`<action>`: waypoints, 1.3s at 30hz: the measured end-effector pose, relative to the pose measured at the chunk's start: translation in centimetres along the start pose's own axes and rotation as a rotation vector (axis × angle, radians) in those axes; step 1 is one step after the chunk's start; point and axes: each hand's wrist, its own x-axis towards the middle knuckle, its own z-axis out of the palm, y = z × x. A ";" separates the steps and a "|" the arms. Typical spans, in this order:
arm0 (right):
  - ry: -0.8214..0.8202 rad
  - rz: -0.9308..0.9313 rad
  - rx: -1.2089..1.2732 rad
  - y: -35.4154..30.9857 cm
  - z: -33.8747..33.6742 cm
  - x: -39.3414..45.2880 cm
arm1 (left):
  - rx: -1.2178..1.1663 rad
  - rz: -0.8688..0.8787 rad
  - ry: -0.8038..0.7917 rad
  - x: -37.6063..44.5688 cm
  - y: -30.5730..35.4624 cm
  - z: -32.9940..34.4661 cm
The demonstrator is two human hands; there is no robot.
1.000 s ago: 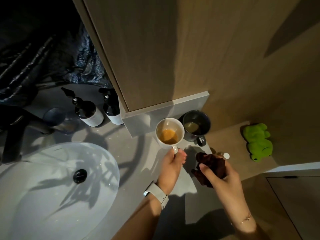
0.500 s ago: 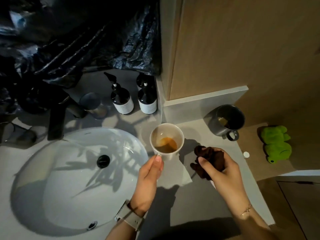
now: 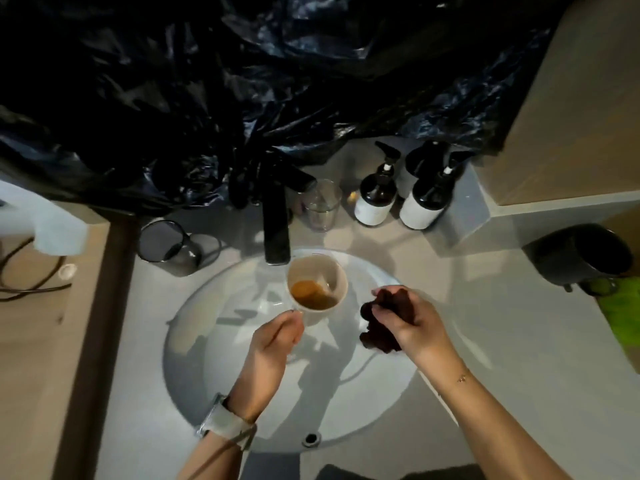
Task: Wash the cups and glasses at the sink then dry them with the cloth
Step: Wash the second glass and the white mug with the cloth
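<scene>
Bare forearms, no sleeves; pale grey watch [image 3: 227,422] on left wrist; thin chain bracelet [image 3: 462,378] on right.

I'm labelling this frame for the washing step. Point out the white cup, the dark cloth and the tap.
white cup [image 3: 334,277], head view: inner wall by the rim.
dark cloth [image 3: 377,332], head view: bunched folds.
tap [image 3: 276,233], head view: black spout.

White cup [image 3: 317,287]: tilted slightly, brown liquid in its bottom, held by the handle above the sink basin [image 3: 214,344], just below the black faucet [image 3: 276,226]. Dark brown cloth [image 3: 381,320]: bunched up, held over the basin's right side.
</scene>
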 end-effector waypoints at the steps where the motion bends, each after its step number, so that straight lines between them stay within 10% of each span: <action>1: -0.026 0.015 -0.008 0.1 1.5 0.7 | 0.002 -0.008 0.002 0.5 -0.1 -1.1; 18: -0.171 -0.057 -0.668 0.9 8.7 8.6 | 0.034 -0.090 0.025 4.4 -3.0 -5.5; 25: -0.116 -0.129 -0.693 1.0 9.8 8.6 | -0.279 -0.361 0.361 5.8 -3.4 -5.9; 30: -0.110 -0.153 -0.682 1.2 10.3 8.4 | -0.671 -0.800 0.055 8.0 -3.6 -6.3; 39: -0.091 -0.087 -0.580 0.8 10.0 7.2 | -0.974 -0.884 -0.080 9.8 -4.8 -5.1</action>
